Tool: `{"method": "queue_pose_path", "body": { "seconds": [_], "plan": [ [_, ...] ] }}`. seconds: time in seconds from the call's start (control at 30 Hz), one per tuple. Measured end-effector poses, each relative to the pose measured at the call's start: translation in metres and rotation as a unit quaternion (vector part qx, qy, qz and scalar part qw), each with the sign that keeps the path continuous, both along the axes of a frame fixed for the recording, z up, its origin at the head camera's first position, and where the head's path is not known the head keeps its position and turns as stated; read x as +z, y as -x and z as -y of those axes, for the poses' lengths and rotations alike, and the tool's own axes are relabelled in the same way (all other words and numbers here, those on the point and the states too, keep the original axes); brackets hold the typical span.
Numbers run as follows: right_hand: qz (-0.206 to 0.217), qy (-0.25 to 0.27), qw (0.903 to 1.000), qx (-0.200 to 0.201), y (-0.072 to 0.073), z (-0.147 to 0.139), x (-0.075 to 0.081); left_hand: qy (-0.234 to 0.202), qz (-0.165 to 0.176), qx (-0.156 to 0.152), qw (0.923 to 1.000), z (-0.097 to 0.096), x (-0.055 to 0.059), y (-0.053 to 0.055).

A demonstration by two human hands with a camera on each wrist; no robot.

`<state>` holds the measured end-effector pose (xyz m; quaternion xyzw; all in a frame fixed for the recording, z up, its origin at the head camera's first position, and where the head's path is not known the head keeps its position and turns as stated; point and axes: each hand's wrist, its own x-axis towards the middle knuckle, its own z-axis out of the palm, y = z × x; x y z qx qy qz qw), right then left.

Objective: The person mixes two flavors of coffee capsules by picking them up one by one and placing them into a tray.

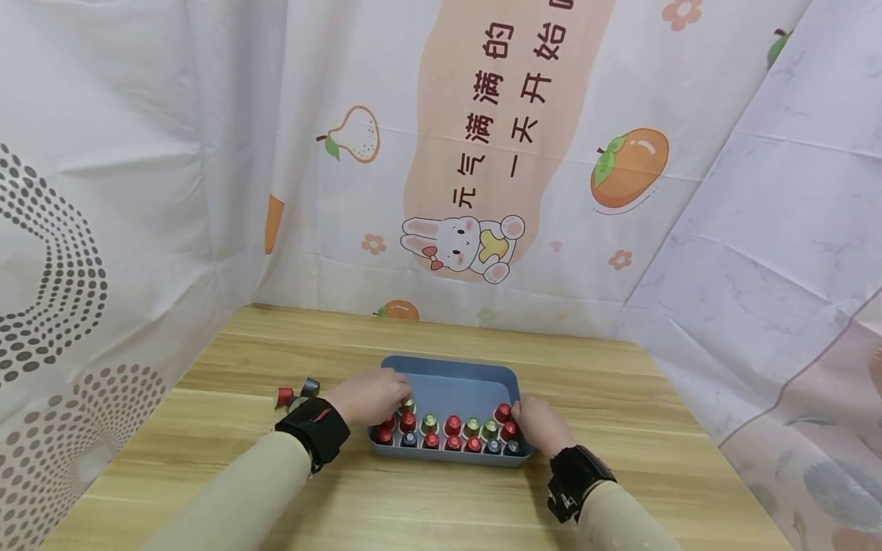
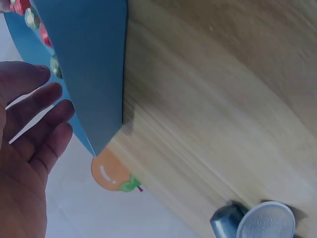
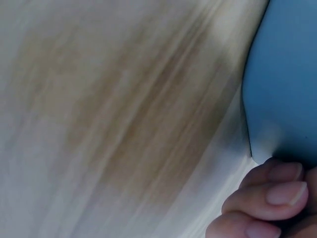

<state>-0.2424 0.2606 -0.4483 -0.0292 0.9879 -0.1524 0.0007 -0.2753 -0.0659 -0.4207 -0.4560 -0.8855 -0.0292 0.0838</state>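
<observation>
A blue tray (image 1: 458, 390) holds several small coffee capsules, red, green and dark, standing in rows along its near side. My left hand (image 1: 368, 396) reaches over the tray's left edge, its fingertips beside a green capsule (image 1: 407, 406). In the left wrist view, thumb and fingers are bent loosely and apart near a green capsule (image 2: 56, 67); nothing shows between them. At the tray's right edge, my right hand (image 1: 544, 425) grips the rim. Its curled fingers (image 3: 267, 196) show against the blue wall in the right wrist view; its thumb is hidden there.
Left of the tray, a red capsule (image 1: 284, 396) and a dark capsule (image 1: 311, 386) lie loose on the wooden table (image 1: 599, 398), partly beside my left wrist strap. Another loose capsule (image 2: 267, 220) shows its pale lid in the left wrist view. Printed curtains (image 1: 331, 229) hang around the table.
</observation>
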Motion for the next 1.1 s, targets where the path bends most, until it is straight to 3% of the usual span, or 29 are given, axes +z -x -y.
{"method": "queue_pose_path", "body": {
  "seconds": [0.1, 0.23, 0.6, 0.87, 1.1],
  "plan": [
    [0.001, 0.000, 1.0000, -0.001, 0.000, 0.000, 0.000, -0.001, -0.001, 0.006, 1.0000, 0.007, 0.004, 0.003],
    [-0.001, -0.002, 1.0000, -0.002, 0.000, 0.000, -0.001, -0.014, 0.027, 0.030, 0.9991, 0.019, 0.013, 0.006],
    [-0.001, -0.004, 1.0000, 0.000, -0.001, 0.001, 0.000, 0.008, 0.081, 0.138, 0.9871, 0.053, 0.024, 0.015],
    [-0.008, -0.005, 1.0000, -0.002, -0.002, 0.002, -0.001, 0.068, 0.067, 0.188, 0.9775, 0.070, 0.023, 0.011],
    [-0.010, -0.007, 0.9999, -0.002, -0.002, 0.002, -0.002, 0.094, 0.062, 0.224, 0.9679, 0.080, 0.017, 0.008]
  ]
}}
